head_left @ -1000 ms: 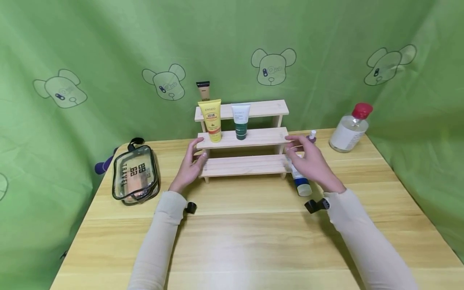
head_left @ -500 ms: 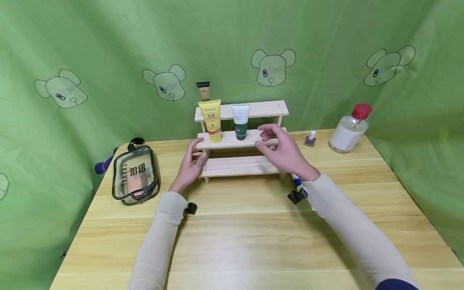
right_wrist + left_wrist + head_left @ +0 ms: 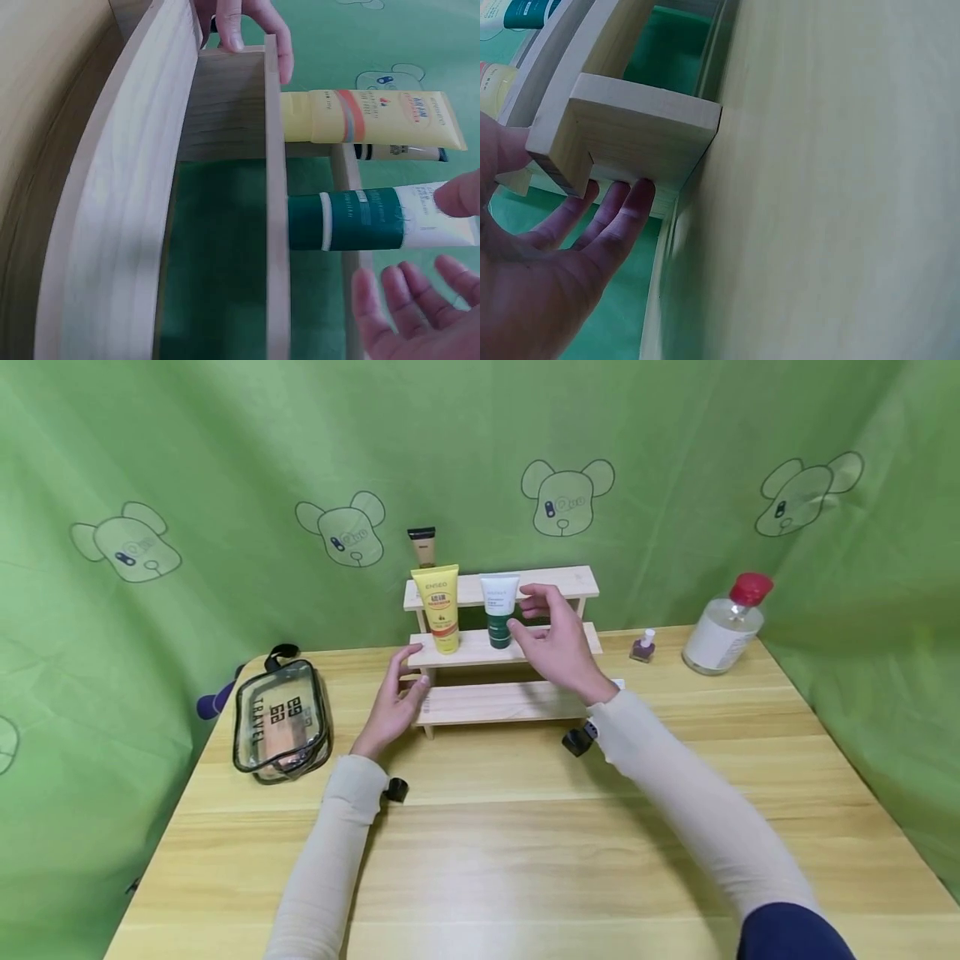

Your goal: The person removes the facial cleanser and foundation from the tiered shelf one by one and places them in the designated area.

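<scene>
In the head view, a three-step wooden stand [image 3: 517,693] holds a yellow tube [image 3: 442,610] and a white-and-green tube [image 3: 498,610], both upright on the middle step. My left hand [image 3: 393,702] rests against the stand's left end; in the left wrist view its fingertips [image 3: 641,195] touch the side panel. My right hand [image 3: 558,643] is at the right of the white-and-green tube, fingers spread. The right wrist view has the thumb overlapping this tube's white end [image 3: 431,214], with the other fingers apart below it. A beige tube with a black end [image 3: 424,547] stands behind the yellow one.
To the right of the stand are a small purple nail polish bottle [image 3: 642,648] and a clear bottle with a red cap [image 3: 723,627]. A clear travel pouch [image 3: 281,718] lies at the left. Green printed cloth [image 3: 465,443] hangs behind the wooden table [image 3: 480,860].
My right hand has moved left from the stand's right end to beside the white-and-green tube. My sleeve now covers most of the blue-and-white tube lying there. My left hand has stayed put.
</scene>
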The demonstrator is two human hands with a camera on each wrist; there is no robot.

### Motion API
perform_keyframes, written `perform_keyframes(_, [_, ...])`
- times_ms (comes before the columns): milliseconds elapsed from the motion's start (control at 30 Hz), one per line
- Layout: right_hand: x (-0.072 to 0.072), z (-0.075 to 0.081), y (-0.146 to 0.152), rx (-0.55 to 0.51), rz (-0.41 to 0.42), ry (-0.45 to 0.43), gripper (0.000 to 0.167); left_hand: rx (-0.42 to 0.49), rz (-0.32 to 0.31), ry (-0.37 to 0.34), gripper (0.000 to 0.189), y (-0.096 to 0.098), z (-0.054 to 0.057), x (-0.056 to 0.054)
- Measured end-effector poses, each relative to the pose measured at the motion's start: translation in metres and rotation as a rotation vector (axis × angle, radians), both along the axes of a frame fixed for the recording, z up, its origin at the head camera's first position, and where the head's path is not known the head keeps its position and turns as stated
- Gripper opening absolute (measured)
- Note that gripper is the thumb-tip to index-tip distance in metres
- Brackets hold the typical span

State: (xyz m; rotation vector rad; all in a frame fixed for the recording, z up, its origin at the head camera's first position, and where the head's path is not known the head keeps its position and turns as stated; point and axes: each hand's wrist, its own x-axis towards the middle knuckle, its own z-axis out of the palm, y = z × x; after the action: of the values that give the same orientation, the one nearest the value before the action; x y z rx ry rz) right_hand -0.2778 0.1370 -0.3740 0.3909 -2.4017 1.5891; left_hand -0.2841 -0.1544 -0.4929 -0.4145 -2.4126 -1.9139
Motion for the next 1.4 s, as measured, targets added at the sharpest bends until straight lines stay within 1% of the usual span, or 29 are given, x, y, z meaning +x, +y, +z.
perform_keyframes(133, [-0.005, -0.005, -0.007, -0.056, 0.018, -0.004, 0.059, -0.009, -0.005, 0.002, 0.061, 0.000, 0.001, 0.000])
perform_keyframes(333, [-0.011, -0.008, -0.016, -0.064, 0.028, -0.038, 0.061, -0.016, -0.002, -0.001, 0.062, -0.001, -0.001, 0.002])
perform_keyframes(500, [-0.018, -0.012, -0.020, -0.062, 0.054, -0.051, 0.055, -0.010, 0.009, -0.006, 0.063, -0.001, -0.001, 0.003])
perform_keyframes(733, [-0.026, -0.018, -0.017, -0.045, 0.083, -0.066, 0.046, 0.007, 0.009, 0.001, 0.061, -0.001, -0.001, 0.005])
perform_keyframes(967, [-0.027, -0.017, -0.015, -0.039, 0.092, -0.071, 0.046, -0.003, 0.010, 0.021, 0.060, -0.001, 0.000, 0.003])
perform_keyframes(1167, [-0.025, -0.018, -0.012, -0.056, 0.098, -0.069, 0.045, -0.008, 0.002, 0.035, 0.062, 0.000, 0.000, 0.001])
perform_keyframes(1400, [-0.023, -0.019, -0.009, -0.040, 0.115, -0.063, 0.049, -0.016, 0.009, 0.044, 0.062, 0.000, 0.000, 0.001])
